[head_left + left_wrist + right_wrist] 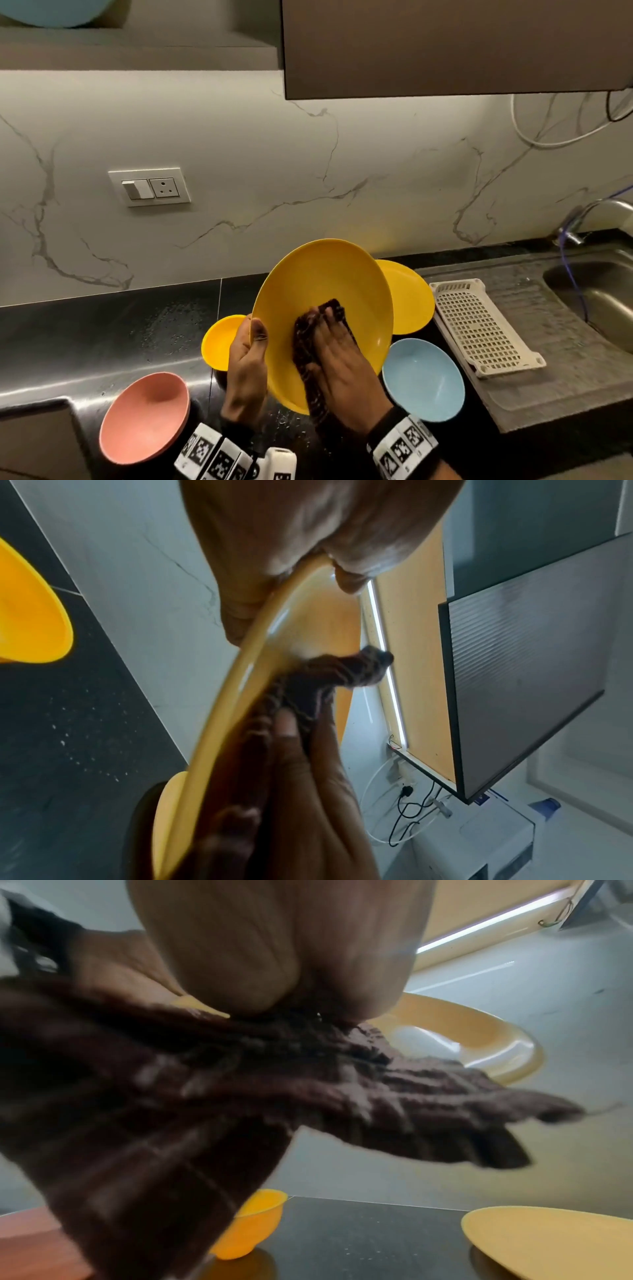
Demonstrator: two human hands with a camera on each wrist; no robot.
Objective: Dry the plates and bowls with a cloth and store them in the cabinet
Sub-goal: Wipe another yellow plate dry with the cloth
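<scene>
I hold a large yellow plate (pixel 325 274) tilted above the counter. My left hand (pixel 253 334) pinches its left rim, thumb on the inner face and fingers behind. My right hand (pixel 329 325) grips a dark brown cloth (pixel 305 342) and presses it against the plate's inner face; the cloth's tail hangs below the palm. In the left wrist view the left hand (pixel 294 588) clamps the plate rim (pixel 240 669), with the cloth (pixel 325 674) bunched against the plate. In the right wrist view the cloth (pixel 308 1083) fills most of the picture under my right hand (pixel 308 1010).
On the black counter (pixel 102 329) lie a second yellow plate (pixel 407 298), a small yellow bowl (pixel 219 342), a pink bowl (pixel 144 414) and a blue bowl (pixel 423 380). A white drying rack (pixel 479 325) and the sink (pixel 599 294) are to the right. A dark wall cabinet (pixel 445 48) hangs overhead.
</scene>
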